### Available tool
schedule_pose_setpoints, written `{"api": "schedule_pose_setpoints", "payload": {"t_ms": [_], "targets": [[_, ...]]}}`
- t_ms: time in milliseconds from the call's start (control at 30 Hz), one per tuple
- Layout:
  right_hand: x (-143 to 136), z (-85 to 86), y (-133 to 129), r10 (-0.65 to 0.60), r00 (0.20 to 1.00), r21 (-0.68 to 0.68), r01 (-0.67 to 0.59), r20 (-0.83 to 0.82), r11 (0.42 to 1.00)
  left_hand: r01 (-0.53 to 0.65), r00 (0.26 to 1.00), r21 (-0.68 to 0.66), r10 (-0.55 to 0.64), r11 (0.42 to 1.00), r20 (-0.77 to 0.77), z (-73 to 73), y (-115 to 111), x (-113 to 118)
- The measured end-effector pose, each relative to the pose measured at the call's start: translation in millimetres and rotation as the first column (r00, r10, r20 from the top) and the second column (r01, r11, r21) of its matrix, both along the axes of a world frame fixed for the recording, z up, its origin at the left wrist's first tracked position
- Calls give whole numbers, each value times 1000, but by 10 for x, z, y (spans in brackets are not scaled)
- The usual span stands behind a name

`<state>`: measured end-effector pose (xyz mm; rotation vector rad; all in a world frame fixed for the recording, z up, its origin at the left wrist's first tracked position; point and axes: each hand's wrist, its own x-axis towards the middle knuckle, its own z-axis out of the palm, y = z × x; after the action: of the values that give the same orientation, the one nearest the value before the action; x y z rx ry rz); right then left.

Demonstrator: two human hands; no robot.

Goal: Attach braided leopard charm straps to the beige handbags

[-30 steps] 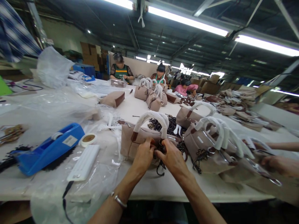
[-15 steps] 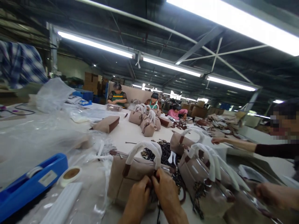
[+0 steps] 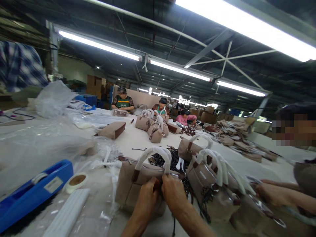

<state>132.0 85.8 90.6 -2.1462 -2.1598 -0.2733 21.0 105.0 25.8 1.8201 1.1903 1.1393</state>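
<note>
A beige handbag (image 3: pixel 130 194) with brown leather trim stands upright on the table in front of me. White wrapping covers its arched handle (image 3: pixel 150 152). At the lower right end of that handle, my left hand (image 3: pixel 147 199) and my right hand (image 3: pixel 174 194) meet, fingers pinched close together against the bag's front. Whatever small piece they pinch is hidden by the fingers. A thin dark cord (image 3: pixel 174 225) hangs below my right hand. Behind the bag lies a heap of black cords (image 3: pixel 174 157) with metal bits.
More beige handbags (image 3: pixel 199 174) crowd the right side, where a co-worker's hands (image 3: pixel 271 192) reach in. Left are a blue tape dispenser (image 3: pixel 53 179), a tape roll (image 3: pixel 77 180), white strips (image 3: pixel 69 210) and clear plastic (image 3: pixel 49 140). Co-workers sit across the table.
Both my hands stay pinched at the handle's base, shifting slightly. The co-worker on the right has drawn back an outstretched arm and leaned in, with both hands now near the bags.
</note>
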Motion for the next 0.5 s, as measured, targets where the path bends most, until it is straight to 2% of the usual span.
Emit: {"api": "schedule_pose_setpoints", "payload": {"t_ms": [133,267,500], "targets": [[-25,70,38,29,995,-33,-26,91,999,4,1000,46,-3,999,-14,11,-10,-3],[-11,107,100,72,994,-32,-69,84,997,-1,1000,104,2,995,-12,33,-47,-72],[155,140,77,120,992,64,-121,26,991,-45,995,-12,46,999,92,111,-88,-31]]}}
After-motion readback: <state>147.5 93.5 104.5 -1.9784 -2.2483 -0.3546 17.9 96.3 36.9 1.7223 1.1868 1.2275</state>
